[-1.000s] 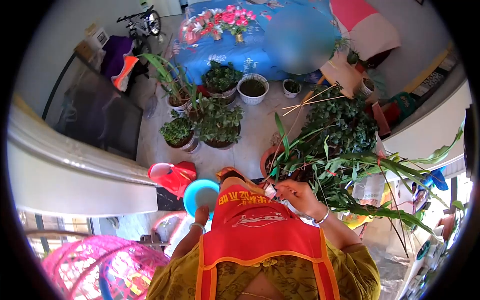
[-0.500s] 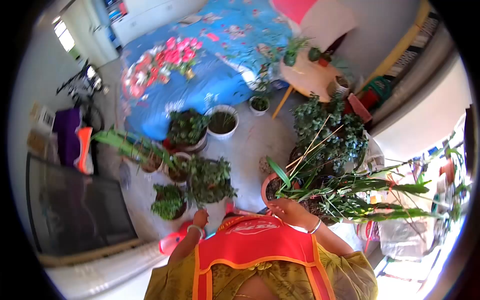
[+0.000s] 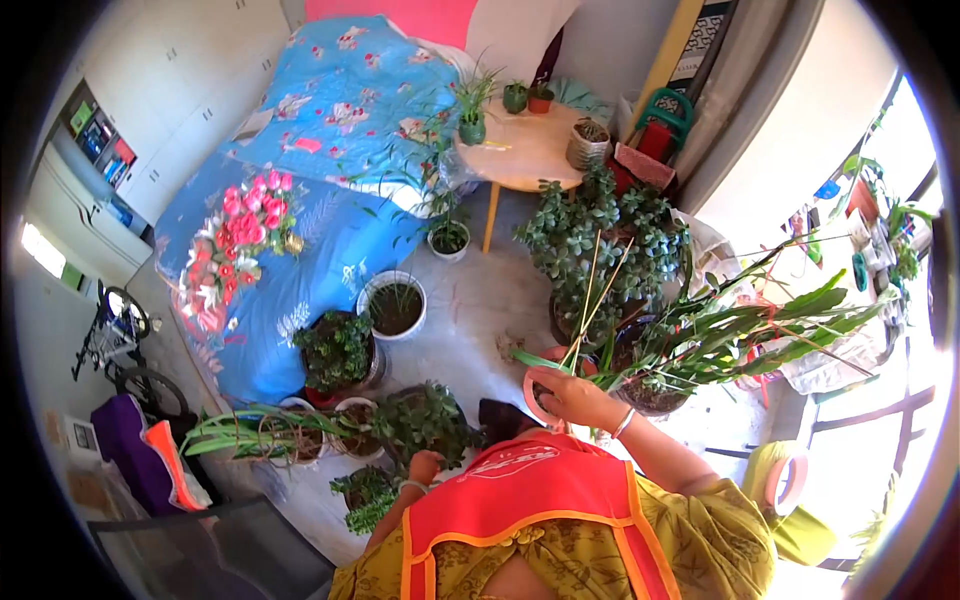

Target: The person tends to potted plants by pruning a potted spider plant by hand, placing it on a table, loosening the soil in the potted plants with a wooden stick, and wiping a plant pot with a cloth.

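Note:
My right hand [image 3: 578,402] is curled over the rim of a terracotta-coloured flower pot [image 3: 534,392], covering much of it. Thin tan sticks [image 3: 592,295] and a long green leaf rise beside my fingers. My left hand [image 3: 426,466] hangs low with its fingers curled in, and nothing shows in it. Closest to it are a dark leafy potted plant [image 3: 425,425] and a smaller bright green plant [image 3: 365,492]. Right of my right hand, long flat-leaved stems [image 3: 735,335] spread from another pot.
A large bushy plant [image 3: 605,250] stands ahead. White-potted plants [image 3: 392,305] line the floor beside the bed [image 3: 330,240]. A round wooden table [image 3: 525,150] carries small pots. A dark mesh chair back [image 3: 215,550] is at lower left, a bicycle [image 3: 130,345] behind.
The view has turned to the right. My right hand has moved forward from the near side of the terracotta-coloured pot onto its rim. My left hand stays curled, now nearer the leafy plants.

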Available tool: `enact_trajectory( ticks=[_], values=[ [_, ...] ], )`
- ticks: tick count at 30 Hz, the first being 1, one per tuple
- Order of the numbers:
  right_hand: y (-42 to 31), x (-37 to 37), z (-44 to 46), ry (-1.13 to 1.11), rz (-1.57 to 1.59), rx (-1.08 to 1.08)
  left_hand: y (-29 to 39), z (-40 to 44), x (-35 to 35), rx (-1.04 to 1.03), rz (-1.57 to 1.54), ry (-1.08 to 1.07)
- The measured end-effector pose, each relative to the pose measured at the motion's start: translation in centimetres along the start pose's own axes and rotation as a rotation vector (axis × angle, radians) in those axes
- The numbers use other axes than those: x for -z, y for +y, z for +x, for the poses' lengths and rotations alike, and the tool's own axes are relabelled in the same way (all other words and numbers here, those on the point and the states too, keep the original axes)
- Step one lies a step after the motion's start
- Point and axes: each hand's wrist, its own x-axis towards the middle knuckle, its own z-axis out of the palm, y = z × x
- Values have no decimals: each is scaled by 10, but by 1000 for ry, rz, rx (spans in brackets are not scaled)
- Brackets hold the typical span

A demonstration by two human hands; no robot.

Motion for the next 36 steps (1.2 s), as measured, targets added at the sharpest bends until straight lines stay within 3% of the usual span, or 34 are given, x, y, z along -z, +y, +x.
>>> enact_trajectory(
  ticks=[3,4,5,6,13,15,19,21,22,24,26,28,30,32,36],
  values=[
    [25,6,6,74,-60,53,20,36,19,-319,583,-88],
    [32,13,10,81,-102,77,24,52,28,-337,598,-71],
    [34,15,10,46,-133,-46,24,57,29,-250,406,-51],
    [53,7,11,134,-53,27,27,65,27,-160,211,-39],
    [64,17,13,165,-13,-44,85,159,43,-281,175,-60],
    [65,19,17,192,-51,-36,143,180,60,28,-278,-162],
    [56,34,20,87,-63,-195,194,225,77,-102,-262,-239],
    [65,29,20,121,22,-252,212,247,87,56,-235,-313],
    [67,27,21,142,40,-243,204,261,85,60,-245,-319],
    [69,27,20,201,55,-276,188,302,87,-204,-56,-251],
    [67,25,24,252,68,-337,190,331,104,-178,-116,-303],
    [60,24,28,293,73,-420,195,364,133,-53,2,-499],
    [49,23,37,315,90,-523,174,413,150,-122,-11,-505],
    [39,24,56,270,102,-635,185,433,191,-93,138,-517],
    [18,26,101,52,95,-714,188,486,263,-69,101,-502]
  ],
)
